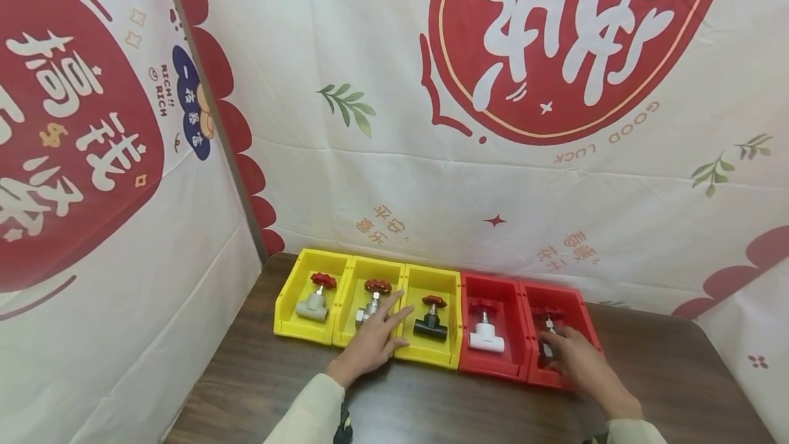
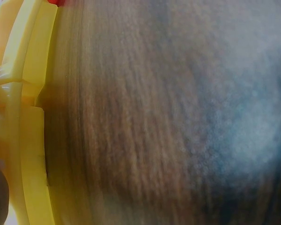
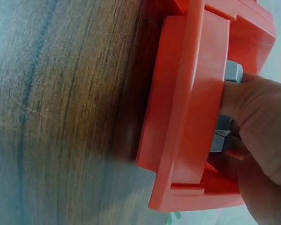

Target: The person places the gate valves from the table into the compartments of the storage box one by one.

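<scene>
My right hand [image 1: 579, 362] reaches into the far-right red bin [image 1: 585, 303] and grips a dark metal valve [image 1: 550, 326] with a red handwheel. In the right wrist view the thumb and fingers lie around the valve's hex metal ends [image 3: 220, 140], hiding part of its body. My left hand [image 1: 372, 341] has its fingers spread over the front of the middle yellow bins. Under its fingers, a silver metal valve [image 1: 370, 308] with a red handwheel is partly covered. Beside those fingers sits a black valve [image 1: 431, 324] in the third yellow bin [image 1: 455, 293].
A grey valve [image 1: 314, 305] lies in the leftmost yellow bin [image 1: 285, 307]. A white valve [image 1: 485, 336] lies in the left red bin [image 1: 493, 283]. All the bins form one row on a brown wooden table [image 1: 431, 403], against a printed cloth [image 1: 370, 177].
</scene>
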Motion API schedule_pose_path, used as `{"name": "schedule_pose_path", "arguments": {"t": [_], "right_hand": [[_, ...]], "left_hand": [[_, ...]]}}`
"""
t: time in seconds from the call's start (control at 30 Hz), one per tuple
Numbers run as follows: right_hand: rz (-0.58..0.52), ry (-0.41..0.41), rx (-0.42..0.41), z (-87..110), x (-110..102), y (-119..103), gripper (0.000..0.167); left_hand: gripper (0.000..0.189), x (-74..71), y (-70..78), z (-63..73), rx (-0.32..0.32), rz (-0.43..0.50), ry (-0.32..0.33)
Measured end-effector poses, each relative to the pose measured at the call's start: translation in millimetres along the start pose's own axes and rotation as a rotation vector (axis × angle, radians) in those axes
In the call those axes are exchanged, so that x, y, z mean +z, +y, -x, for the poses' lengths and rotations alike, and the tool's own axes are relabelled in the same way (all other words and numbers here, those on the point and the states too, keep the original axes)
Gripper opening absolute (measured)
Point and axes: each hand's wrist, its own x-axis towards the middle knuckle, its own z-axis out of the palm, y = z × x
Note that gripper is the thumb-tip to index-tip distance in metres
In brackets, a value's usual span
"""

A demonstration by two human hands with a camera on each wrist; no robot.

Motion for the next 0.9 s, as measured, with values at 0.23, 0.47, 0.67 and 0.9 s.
{"name": "schedule_pose_path", "arguments": {"t": [0.23,0.47,0.67,0.9], "right_hand": [[-0.002,0.013,-0.019,0.4,2.5,2.3,0.063],[0.016,0.012,-0.025,0.6,2.1,2.8,0.062],[0.007,0.005,-0.018,-0.3,2.1,4.2,0.062],[-0.087,-0.008,0.013,2.3,3.9,6.2,0.063]], "left_hand": [[0.064,0.1,1.5,-1.0,-0.011,0.000,-0.007],[0.064,0.5,2.3,-0.7,-0.013,0.002,-0.014],[0.064,1.6,3.4,-0.8,-0.020,0.014,-0.019],[0.064,3.0,3.7,-1.8,-0.020,0.006,-0.017]]}}
